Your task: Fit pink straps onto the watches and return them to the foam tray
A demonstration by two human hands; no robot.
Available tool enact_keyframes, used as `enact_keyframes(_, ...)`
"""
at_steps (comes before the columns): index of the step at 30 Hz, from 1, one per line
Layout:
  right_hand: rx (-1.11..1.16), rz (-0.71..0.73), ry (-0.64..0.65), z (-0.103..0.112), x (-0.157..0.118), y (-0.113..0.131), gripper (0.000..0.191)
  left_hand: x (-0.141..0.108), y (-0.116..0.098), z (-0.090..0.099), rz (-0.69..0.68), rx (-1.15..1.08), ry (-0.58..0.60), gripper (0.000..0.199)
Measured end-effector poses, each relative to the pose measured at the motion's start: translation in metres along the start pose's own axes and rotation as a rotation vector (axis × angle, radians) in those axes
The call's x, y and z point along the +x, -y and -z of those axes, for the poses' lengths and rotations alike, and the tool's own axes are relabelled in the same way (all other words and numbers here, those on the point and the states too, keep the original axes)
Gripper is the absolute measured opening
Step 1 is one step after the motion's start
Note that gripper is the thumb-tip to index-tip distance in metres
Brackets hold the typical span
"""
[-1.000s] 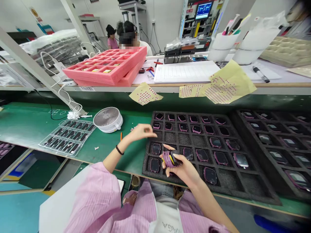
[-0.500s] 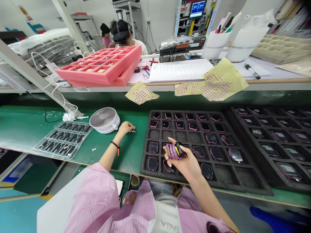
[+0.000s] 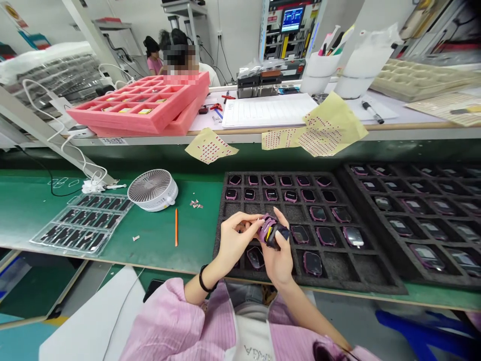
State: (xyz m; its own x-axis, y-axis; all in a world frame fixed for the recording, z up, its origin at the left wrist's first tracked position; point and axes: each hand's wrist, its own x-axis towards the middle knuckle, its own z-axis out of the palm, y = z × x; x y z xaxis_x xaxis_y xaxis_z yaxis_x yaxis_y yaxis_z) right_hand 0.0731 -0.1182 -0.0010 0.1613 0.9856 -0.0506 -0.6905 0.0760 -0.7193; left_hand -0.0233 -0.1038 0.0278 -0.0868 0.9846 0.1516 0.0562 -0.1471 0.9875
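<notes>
Moved rightward from the small pink-and-white pieces (image 3: pixel 196 204), the left hand (image 3: pixel 236 239) pinches at a purple-and-black watch assembly (image 3: pixel 268 229) gripped in the right hand (image 3: pixel 278 260), lower center, above a black foam tray (image 3: pixel 337 266).

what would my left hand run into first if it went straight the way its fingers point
Probably the purple and black piece in your right hand; your left hand's fingertips look right at its edge, though depth and contact are unclear.

Purple-and-black device (image 3: pixel 271 231), seemingly a watch, tilted between both hands (image 3: pixel 257 239)
</notes>
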Motion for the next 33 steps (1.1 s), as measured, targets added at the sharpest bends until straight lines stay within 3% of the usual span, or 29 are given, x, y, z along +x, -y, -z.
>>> enact_keyframes(7,-0.055,0.133,0.045,0.002,-0.001,-0.003,0.048,0.0,0.006,-0.004,-0.087,0.01,-0.036,0.012)
enact_keyframes(12,-0.092,0.178,0.002,0.002,-0.001,-0.005,0.047,-0.005,0.009,-0.012,-0.181,0.065,-0.072,0.014)
enact_keyframes(23,-0.165,0.104,-0.066,0.005,-0.003,-0.001,0.053,-0.012,0.019,-0.006,-0.158,-0.027,0.242,0.035)
enact_keyframes(26,-0.1,0.044,0.002,0.0,0.0,0.008,0.052,0.006,0.015,0.021,-0.236,0.139,0.27,0.034)
enact_keyframes(29,-0.021,-0.029,0.051,-0.003,0.005,0.018,0.047,0.034,0.025,0.074,-0.291,0.532,-0.053,0.024)
enact_keyframes(30,-0.005,-0.039,0.046,-0.003,0.006,0.021,0.045,0.043,0.032,0.094,-0.251,0.68,-0.107,0.022)
enact_keyframes(33,0.022,-0.079,0.034,0.0,0.009,0.026,0.041,0.065,0.059,0.146,-0.056,1.024,-0.066,0.016)
